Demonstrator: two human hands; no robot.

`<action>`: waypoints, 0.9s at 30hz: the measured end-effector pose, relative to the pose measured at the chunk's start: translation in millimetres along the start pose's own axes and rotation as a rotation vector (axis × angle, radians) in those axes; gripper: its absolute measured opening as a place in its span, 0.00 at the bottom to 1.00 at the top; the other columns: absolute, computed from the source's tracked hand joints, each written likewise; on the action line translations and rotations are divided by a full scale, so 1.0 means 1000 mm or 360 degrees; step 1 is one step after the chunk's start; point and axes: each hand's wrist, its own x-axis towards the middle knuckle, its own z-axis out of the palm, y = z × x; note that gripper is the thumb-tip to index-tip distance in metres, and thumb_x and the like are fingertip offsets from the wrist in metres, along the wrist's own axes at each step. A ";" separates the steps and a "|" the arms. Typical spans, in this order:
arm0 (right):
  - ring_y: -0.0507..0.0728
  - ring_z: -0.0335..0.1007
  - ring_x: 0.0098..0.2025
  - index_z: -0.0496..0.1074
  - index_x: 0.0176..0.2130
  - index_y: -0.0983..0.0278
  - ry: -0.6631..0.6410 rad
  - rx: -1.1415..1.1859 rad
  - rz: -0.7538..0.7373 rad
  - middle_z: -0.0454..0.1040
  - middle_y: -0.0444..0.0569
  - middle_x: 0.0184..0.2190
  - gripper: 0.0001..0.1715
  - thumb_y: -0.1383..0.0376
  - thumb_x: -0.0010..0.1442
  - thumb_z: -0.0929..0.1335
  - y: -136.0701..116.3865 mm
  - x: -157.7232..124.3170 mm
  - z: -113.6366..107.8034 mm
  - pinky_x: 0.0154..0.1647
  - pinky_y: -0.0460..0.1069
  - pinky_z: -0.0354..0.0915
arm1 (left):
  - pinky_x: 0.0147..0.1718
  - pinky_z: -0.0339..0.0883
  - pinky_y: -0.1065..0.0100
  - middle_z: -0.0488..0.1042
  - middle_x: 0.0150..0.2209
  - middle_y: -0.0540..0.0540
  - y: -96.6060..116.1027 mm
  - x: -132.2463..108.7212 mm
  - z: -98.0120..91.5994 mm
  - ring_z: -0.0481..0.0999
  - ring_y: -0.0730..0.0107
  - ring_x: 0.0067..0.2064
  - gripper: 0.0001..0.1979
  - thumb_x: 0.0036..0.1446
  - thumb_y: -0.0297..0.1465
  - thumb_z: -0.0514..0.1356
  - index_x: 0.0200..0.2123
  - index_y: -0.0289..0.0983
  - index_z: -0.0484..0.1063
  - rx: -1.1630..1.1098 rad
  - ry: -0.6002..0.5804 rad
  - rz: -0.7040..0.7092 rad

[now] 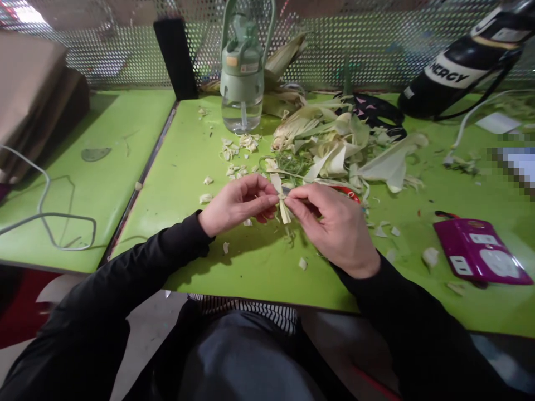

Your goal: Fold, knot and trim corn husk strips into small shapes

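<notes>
My left hand [238, 203] and my right hand [334, 225] meet over the green table [251, 262], both with fingers pinched on a small pale corn husk strip [281, 197] held between them. The strip stands roughly upright, its ends sticking out above and below the fingertips. A red object [349, 193], partly hidden, lies just behind my right hand. Behind the hands a pile of corn husks [343, 150] is spread across the table.
A green water bottle [242, 72] stands at the back centre, with small husk scraps [236, 156] in front of it. A purple power strip [476, 250] lies at the right. A black bag [463, 67] sits back right. A white cable [54, 217] loops on the left table.
</notes>
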 end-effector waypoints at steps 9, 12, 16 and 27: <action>0.52 0.66 0.28 0.69 0.35 0.61 -0.0052 0.0142 0.0126 0.74 0.45 0.29 0.06 0.65 0.66 0.66 -0.004 0.000 -0.003 0.26 0.47 0.60 | 0.31 0.75 0.73 0.78 0.30 0.47 0.004 0.001 -0.003 0.77 0.78 0.28 0.12 0.62 0.36 0.63 0.35 0.32 0.71 -0.0118 -0.0170 -0.0265; 0.50 0.63 0.25 0.68 0.34 0.61 -0.0181 0.0163 0.0142 0.71 0.42 0.25 0.07 0.65 0.66 0.66 -0.003 0.001 -0.003 0.25 0.47 0.58 | 0.31 0.73 0.73 0.77 0.30 0.46 0.004 0.000 -0.003 0.76 0.78 0.28 0.12 0.64 0.36 0.59 0.33 0.33 0.71 0.0052 -0.0265 -0.0219; 0.49 0.56 0.20 0.65 0.28 0.61 -0.0317 0.0179 0.0236 0.62 0.39 0.19 0.11 0.68 0.64 0.66 -0.005 0.001 -0.001 0.22 0.47 0.53 | 0.27 0.65 0.74 0.71 0.24 0.50 0.002 -0.003 0.002 0.68 0.78 0.25 0.11 0.63 0.32 0.59 0.29 0.33 0.71 0.0829 0.0010 0.0274; 0.50 0.51 0.21 0.62 0.25 0.60 -0.0111 0.0491 0.0371 0.56 0.39 0.19 0.16 0.64 0.65 0.65 -0.007 -0.001 -0.007 0.23 0.49 0.51 | 0.30 0.63 0.72 0.69 0.25 0.51 0.016 -0.006 0.001 0.67 0.76 0.27 0.13 0.65 0.33 0.55 0.29 0.35 0.71 0.0840 0.0039 0.0364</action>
